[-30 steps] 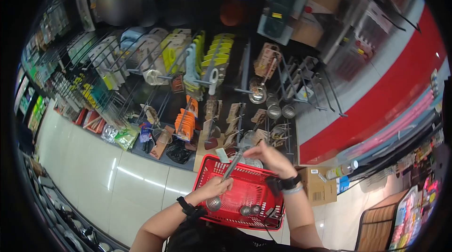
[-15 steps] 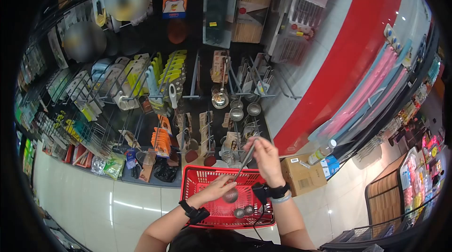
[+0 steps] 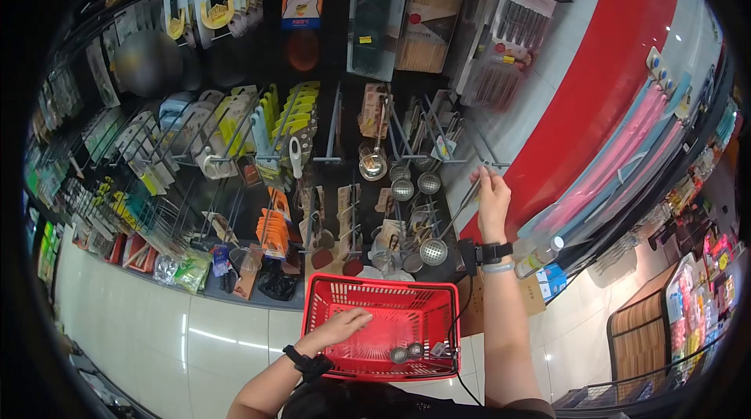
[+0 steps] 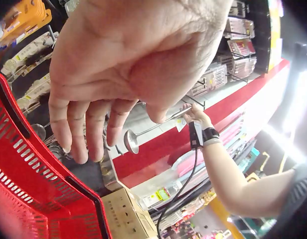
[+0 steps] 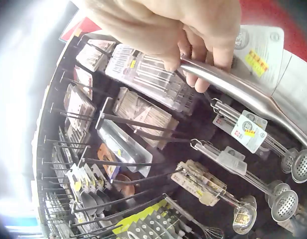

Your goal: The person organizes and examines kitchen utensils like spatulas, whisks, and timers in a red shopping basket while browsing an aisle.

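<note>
Steel skimmer (image 3: 433, 251), white tag (image 5: 258, 50) unreadable, handle in right hand (image 3: 493, 198)

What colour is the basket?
The basket is red; the head view shows it best.

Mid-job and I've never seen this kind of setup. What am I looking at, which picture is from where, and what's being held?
No machine here: a person works with two bare hands and wears three cameras. The wide round picture is from the head camera, looking down at a shop's black wall rack hung with kitchen utensils and a red plastic shopping basket on the pale tiled floor. The other two are from a camera on each wrist. The right hand is raised to the rack, fingers curled round a long-handled steel skimmer with a perforated round bowl; the right wrist view shows that grip close up. The left hand hangs open over the basket, holding nothing. A few small metal strainers lie in the basket.
</note>
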### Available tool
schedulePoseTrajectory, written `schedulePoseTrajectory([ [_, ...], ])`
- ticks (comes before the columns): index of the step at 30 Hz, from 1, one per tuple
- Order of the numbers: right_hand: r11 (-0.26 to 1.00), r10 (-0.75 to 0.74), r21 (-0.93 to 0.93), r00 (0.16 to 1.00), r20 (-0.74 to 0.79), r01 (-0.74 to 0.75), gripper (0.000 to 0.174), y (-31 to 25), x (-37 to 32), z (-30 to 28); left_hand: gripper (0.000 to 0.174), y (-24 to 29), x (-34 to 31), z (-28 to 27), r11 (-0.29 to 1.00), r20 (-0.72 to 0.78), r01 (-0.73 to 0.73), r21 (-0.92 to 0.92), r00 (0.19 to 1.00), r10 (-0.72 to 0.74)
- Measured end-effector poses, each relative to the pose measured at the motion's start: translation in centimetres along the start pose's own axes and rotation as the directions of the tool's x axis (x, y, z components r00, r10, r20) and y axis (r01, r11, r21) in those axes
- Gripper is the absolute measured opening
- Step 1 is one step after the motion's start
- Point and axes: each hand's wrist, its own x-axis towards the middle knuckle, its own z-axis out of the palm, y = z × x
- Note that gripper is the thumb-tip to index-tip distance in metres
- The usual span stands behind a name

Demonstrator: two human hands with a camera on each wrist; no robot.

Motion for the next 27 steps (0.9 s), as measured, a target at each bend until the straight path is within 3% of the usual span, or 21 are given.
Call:
schedulePoseTrajectory([
  [6,0.997,-0.053,-0.061,0.998,-0.036,0.051,0.026,3.7,2.8,1.7,0.043,-1.8,-1.5,-1.2,0.981,-0.089,0.076,0.178,0.994,-0.061],
  [8,1.0,-0.031,0.004,0.999,-0.036,0.031,0.026,5.0,4.2,2.4,0.046,-4.1,-2.3,-1.6,0.963,-0.13,0.108,0.246,0.988,-0.078],
  [11,0.995,-0.079,0.06,0.996,-0.041,0.081,0.022,5.7,6.4,3.8,0.048,-9.3,-3.1,-2.4,0.727,-0.254,0.246,0.641,0.962,-0.102],
  [12,0.996,-0.068,0.057,0.997,-0.039,0.07,0.022,6.1,7.0,4.1,0.048,-10.2,-3.7,-2.7,0.727,-0.25,0.251,0.639,0.962,-0.113],
  [14,0.986,-0.169,-0.019,0.984,-0.061,0.169,0.021,7.1,8.1,4.6,0.046,-12.3,-4.9,-2.9,0.588,-0.409,0.425,0.688,0.897,-0.17],
  [19,0.968,-0.204,-0.137,0.978,0.048,0.209,0.03,6.3,9.1,4.5,0.045,-17.2,-6.4,-3.2,0.622,-0.411,0.52,0.585,0.851,-0.325],
  [21,0.891,-0.331,-0.309,0.942,0.06,0.333,0.036,6.8,8.2,3.7,0.055,-21.2,-7.1,-2.8,0.649,-0.357,0.481,0.589,0.876,-0.326],
  [22,0.928,-0.169,-0.328,0.984,0.049,0.176,0.038,5.9,7.8,3.6,0.057,-21.9,-7.3,-2.5,0.659,-0.356,0.477,0.582,0.878,-0.322],
  [24,0.928,-0.082,-0.355,0.992,0.1,0.113,0.037,7.9,6.8,1.4,0.06,-21.7,-7.7,-2.2,0.671,-0.332,0.51,0.537,0.86,-0.388],
  [26,0.89,0.109,-0.454,0.951,0.288,0.035,0.033,8.2,3.0,-1.6,0.057,-21.8,-8.0,-1.6,0.685,-0.291,0.51,0.52,0.86,-0.419],
  [27,0.845,0.132,-0.524,0.907,0.4,0.108,0.03,9.2,1.0,-3.5,0.057,-22.4,-7.9,-1.3,0.676,-0.302,0.538,0.504,0.843,-0.445],
])
